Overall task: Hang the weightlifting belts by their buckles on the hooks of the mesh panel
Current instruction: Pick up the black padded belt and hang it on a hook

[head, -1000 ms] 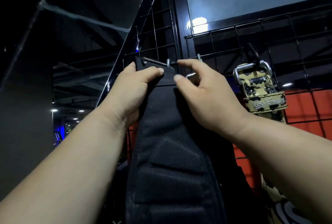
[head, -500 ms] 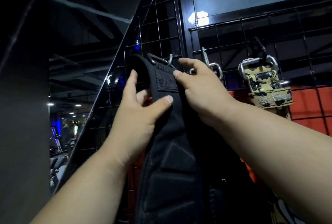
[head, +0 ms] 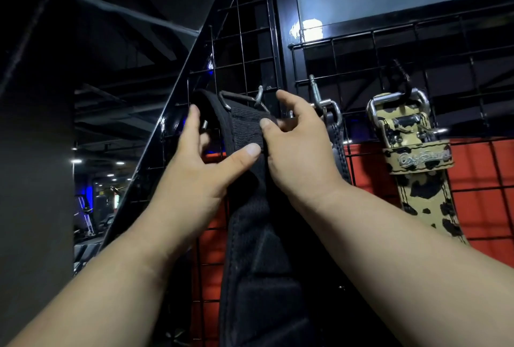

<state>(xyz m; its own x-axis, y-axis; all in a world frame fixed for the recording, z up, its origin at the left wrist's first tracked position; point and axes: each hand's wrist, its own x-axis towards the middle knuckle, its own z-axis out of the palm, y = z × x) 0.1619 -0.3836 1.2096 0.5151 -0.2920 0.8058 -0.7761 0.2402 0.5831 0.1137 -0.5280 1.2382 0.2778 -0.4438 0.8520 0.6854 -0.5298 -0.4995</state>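
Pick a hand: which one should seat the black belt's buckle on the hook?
Probably right. The right hand pinches the black belt just below its buckle and hook; the left hand grips lower.

There are two hands, a left hand (head: 192, 180) and a right hand (head: 297, 149). There are three belts: one black belt (head: 258, 235) under the hands, one dark belt (head: 338, 146) just behind the right hand, and one spotted belt (head: 417, 180). There are two mesh panels, one left panel (head: 242, 49) and one right panel (head: 445, 52).
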